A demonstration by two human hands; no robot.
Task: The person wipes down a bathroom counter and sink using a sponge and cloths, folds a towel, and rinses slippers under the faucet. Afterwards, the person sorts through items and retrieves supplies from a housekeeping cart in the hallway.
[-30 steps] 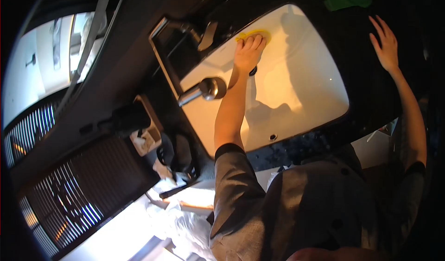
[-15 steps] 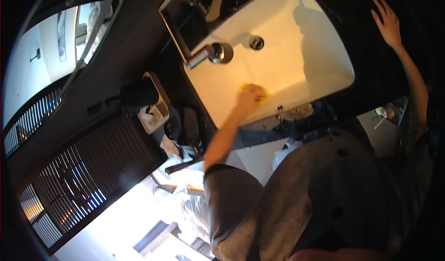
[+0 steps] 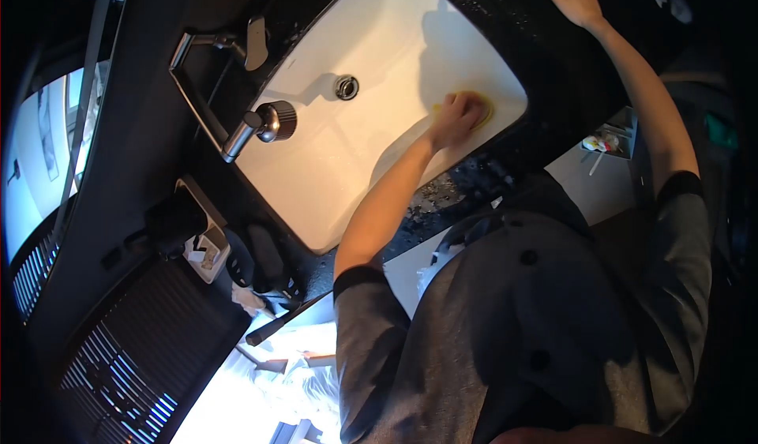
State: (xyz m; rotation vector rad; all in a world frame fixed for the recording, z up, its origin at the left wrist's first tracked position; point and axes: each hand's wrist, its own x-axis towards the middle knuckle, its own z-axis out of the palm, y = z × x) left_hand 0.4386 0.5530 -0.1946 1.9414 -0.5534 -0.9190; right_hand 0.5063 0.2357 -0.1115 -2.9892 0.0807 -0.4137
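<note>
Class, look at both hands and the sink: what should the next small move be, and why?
Probably slide the left hand and its yellow pad along the sink's near side: its fingers already cover the pad there, and the right hand is outside the basin, out of the way.

Sponge (image 3: 488,112) in sink (image 3: 324,172) (wallside, seemingly).

The sponge (image 3: 487,110) is yellow; the sink (image 3: 379,152) creamy white; the counter (image 3: 521,37) black; the faucet (image 3: 240,138) silvery grey; the shirt (image 3: 458,310) dark grey with black cuffs (image 3: 359,277); the slatted panel (image 3: 150,325) dark with bright stripes
</note>
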